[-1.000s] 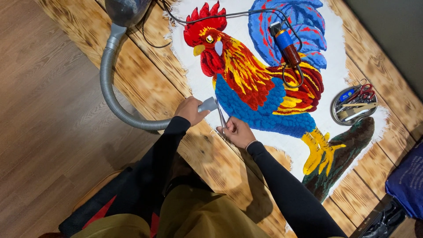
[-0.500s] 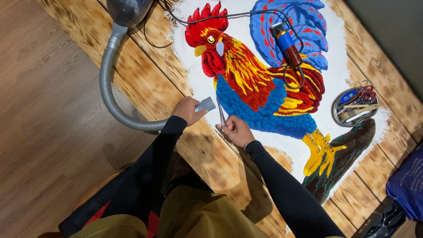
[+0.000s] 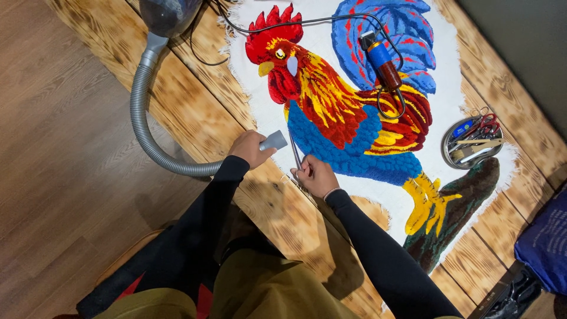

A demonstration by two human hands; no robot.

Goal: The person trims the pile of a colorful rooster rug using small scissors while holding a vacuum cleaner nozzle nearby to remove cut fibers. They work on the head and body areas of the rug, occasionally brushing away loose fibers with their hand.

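Observation:
A tufted rooster rug point(image 3: 348, 118) in red, blue and yellow lies on a scorched wooden board point(image 3: 207, 112). My left hand point(image 3: 251, 147) grips the grey nozzle of a vacuum hose point(image 3: 144, 124), its tip at the rug's left edge. My right hand point(image 3: 316, 176) holds thin scissors point(image 3: 295, 152), blades pointing up along the white rug edge beside the blue breast. Both arms wear black sleeves.
An electric trimmer point(image 3: 383, 59) with its cord lies on the rooster's tail. A round metal tray point(image 3: 472, 142) of scissors and tools sits at the rug's right. The vacuum body point(image 3: 168, 15) is at the top. A blue bag point(image 3: 546, 242) lies at the right edge.
Both hands have stayed at the rug's left edge, shifting only slightly; the view has drifted a little.

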